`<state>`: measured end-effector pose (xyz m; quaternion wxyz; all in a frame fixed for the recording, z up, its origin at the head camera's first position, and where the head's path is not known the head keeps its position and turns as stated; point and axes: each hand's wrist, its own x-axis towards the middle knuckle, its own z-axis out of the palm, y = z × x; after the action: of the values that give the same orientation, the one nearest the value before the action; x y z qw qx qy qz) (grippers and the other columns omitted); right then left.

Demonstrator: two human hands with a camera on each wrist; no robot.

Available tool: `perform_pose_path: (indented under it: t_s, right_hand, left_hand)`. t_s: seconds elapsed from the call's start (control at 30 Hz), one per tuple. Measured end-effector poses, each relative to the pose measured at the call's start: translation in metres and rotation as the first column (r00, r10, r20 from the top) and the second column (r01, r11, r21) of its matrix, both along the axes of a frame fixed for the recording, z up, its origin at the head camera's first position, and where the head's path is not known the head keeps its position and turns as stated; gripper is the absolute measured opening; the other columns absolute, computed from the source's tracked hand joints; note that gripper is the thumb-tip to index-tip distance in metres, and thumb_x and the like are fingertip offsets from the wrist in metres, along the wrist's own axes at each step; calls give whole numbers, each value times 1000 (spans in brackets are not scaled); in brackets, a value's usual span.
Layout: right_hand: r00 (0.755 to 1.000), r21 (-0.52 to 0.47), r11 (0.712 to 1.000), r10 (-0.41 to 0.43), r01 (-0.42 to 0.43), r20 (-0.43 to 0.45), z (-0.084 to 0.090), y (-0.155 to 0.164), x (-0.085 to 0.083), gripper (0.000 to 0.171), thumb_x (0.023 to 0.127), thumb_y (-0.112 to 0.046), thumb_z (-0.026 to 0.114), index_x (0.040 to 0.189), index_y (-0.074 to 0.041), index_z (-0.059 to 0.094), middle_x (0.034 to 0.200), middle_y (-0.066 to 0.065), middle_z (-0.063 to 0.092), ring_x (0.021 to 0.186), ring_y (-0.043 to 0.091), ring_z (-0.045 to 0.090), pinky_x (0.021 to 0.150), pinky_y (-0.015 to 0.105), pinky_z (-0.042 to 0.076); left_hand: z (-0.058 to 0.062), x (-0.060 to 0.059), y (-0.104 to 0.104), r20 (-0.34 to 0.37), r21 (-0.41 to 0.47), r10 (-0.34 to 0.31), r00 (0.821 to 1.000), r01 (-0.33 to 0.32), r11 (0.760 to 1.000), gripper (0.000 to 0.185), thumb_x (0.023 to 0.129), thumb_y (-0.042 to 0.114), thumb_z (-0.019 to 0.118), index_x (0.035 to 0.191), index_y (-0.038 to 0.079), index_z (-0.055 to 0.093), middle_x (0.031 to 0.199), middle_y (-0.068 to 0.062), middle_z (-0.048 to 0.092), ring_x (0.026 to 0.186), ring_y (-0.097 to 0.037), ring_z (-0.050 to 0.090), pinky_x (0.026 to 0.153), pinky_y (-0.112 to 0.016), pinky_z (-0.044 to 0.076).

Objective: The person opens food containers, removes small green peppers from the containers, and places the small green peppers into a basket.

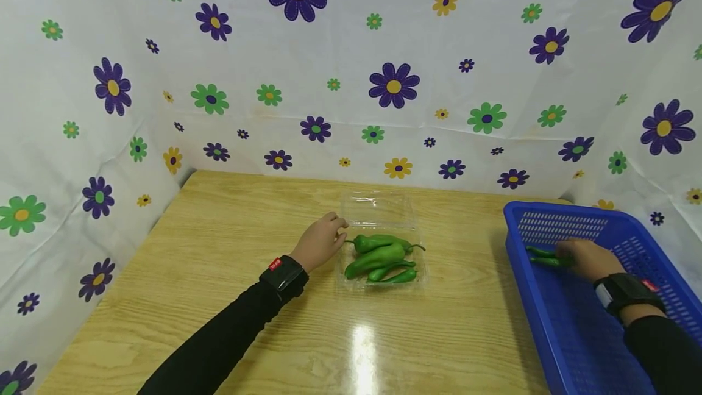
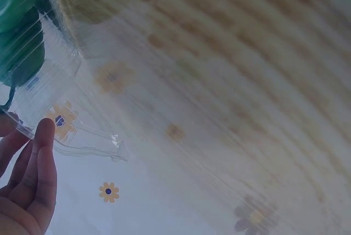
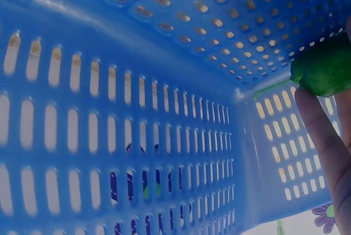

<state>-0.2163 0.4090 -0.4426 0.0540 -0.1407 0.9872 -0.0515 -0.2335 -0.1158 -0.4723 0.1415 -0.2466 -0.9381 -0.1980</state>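
Observation:
A clear plastic clamshell box (image 1: 341,282) lies open on the table, its lid (image 1: 378,209) folded back toward the wall. Several green peppers (image 1: 378,259) of different sizes lie side by side in it. My left hand (image 1: 322,241) is at the box's left side, fingers bent, pinching the rim near the lid hinge; in the left wrist view the fingertips (image 2: 45,128) overlap that edge. Inside the blue basket, at its far end, my right hand (image 1: 589,259) grips a green pepper (image 3: 323,70). Green peppers (image 1: 543,256) show to the left of that hand, which partly hides them.
The blue plastic basket (image 1: 529,297), with slotted walls and a high rim, stands at the table's right side. A flower-patterned white sheet (image 1: 340,102) hangs behind the wooden table (image 1: 219,224) and along both sides.

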Motion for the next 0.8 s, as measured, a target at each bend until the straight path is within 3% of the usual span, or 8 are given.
perform_pose_path:
  t_s: [0.47,0.8]
  right_hand:
    - [998,-26,997,66,-66,4,-9,5,0,29,60,8,79,83,-1,65,78,9,65,73,26,62,65,46,52]
    - [998,-41,999,33,-31,46,-9,9,0,32,62,6,79,92,6,68,83,15,68,76,29,64,71,49,52]
  left_hand:
    - [-1,0,1,20,9,11,1000,-12,1000,15,88,7,63,102,3,68,89,-9,59,73,-16,61,63,-25,51]
    - [3,2,1,11,4,3,1000,-3,1000,15,87,7,64,102,2,67,89,-9,59,73,-16,61,62,-25,51]
